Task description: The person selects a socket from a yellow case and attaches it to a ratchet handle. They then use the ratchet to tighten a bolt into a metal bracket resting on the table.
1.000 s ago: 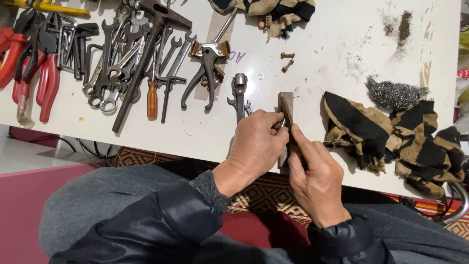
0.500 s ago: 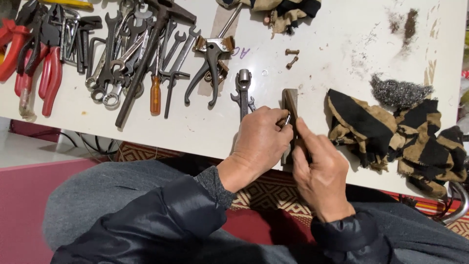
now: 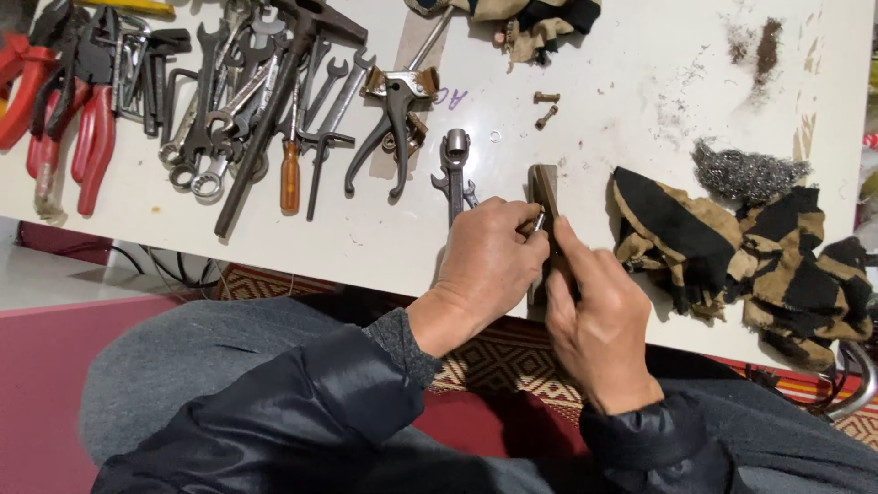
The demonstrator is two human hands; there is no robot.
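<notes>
Both hands (image 3: pixel 549 274) on brown block (image 3: pixel 543 187)

White worktable (image 3: pixel 640 55) over patterned rug (image 3: pixel 512 361) and red floor (image 3: pixel 46 384)

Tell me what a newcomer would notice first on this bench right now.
First the two hands at the near edge: the left hand and right hand meet over a dark flat bar, with a small metal piece pinched between them. Next, the heap of wrenches and red pliers at far left. Then the striped rag with steel wool on the right.
</notes>
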